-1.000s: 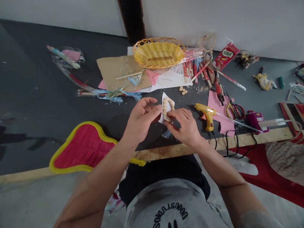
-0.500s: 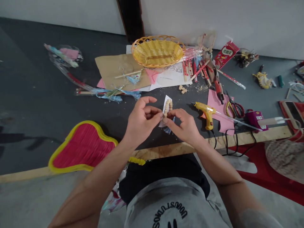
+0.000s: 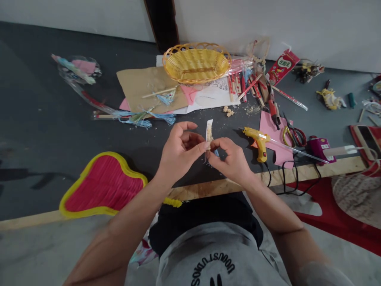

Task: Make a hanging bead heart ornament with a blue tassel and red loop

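Note:
Both hands meet over the near middle of the table, pinching a narrow white paper strip (image 3: 209, 126) with small beige bead-like pieces along one side. My left hand (image 3: 181, 153) grips its lower left side between thumb and fingers. From the right, my right hand (image 3: 228, 157) pinches the same piece near its lower end. Light-blue tassel threads (image 3: 216, 152) hang by the right fingers. The fingers hide the strip's lower part. A few loose beige pieces (image 3: 228, 111) lie on the table beyond the hands.
A yellow glue gun (image 3: 258, 141) lies to the right, beside scissors (image 3: 293, 135) on pink paper (image 3: 269, 119). At the back stands a yellow wicker basket (image 3: 196, 65). A red panel with a yellow border (image 3: 104, 184) lies at left. Cables (image 3: 297, 178) cross the front edge.
The strip with the beige pieces has turned in my fingers, from showing its beaded face to standing more edge-on. My left thumb has shifted slightly right across it.

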A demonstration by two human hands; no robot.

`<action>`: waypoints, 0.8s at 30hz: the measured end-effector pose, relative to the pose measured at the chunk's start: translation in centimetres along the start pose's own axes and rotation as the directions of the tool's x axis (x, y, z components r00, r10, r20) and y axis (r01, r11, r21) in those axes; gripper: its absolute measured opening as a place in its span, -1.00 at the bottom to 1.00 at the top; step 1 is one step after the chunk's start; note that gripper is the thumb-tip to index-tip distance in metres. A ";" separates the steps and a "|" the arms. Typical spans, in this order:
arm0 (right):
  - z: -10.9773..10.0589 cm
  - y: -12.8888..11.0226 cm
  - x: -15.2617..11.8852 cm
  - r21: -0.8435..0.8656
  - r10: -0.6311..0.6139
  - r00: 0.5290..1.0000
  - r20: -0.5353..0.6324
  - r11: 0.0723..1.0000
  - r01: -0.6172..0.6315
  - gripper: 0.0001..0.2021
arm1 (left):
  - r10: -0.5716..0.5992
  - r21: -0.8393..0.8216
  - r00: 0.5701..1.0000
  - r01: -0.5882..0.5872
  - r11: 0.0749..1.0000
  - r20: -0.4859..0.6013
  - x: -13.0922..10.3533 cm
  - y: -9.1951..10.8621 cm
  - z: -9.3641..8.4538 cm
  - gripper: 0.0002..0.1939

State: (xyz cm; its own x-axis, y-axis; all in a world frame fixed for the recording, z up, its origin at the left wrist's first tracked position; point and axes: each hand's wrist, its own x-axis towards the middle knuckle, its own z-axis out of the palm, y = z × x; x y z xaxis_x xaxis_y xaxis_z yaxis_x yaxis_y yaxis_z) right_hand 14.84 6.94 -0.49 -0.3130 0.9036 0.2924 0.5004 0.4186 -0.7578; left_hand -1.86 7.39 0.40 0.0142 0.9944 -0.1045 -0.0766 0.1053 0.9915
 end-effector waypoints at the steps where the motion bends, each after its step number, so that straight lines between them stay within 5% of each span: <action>1: 0.0 0.0 0.0 -0.034 -0.018 1.000 0.004 0.999 0.018 -0.96 | 0.009 0.018 1.000 -0.009 1.000 -0.013 0.0 0.1 0.0 -0.48; 8: 0.3 0.0 -0.1 -0.056 -0.051 0.999 0.018 0.997 0.052 -0.97 | 0.024 0.106 0.999 -0.020 0.994 -0.036 -0.3 0.1 -0.2 -0.55; 24: -0.1 0.5 0.6 0.315 0.243 0.958 0.156 0.907 -0.281 -0.91 | 0.064 0.162 0.994 -0.078 0.984 0.091 -0.3 -0.2 0.0 -0.64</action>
State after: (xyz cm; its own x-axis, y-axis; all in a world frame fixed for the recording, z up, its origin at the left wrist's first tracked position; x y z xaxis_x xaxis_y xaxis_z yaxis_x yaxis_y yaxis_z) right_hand 14.98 7.66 -0.65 -0.3037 0.9528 0.0053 0.2877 0.0970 -0.9528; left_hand -1.89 7.10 0.27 0.0996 0.9945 -0.0332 0.0855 0.0247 0.9960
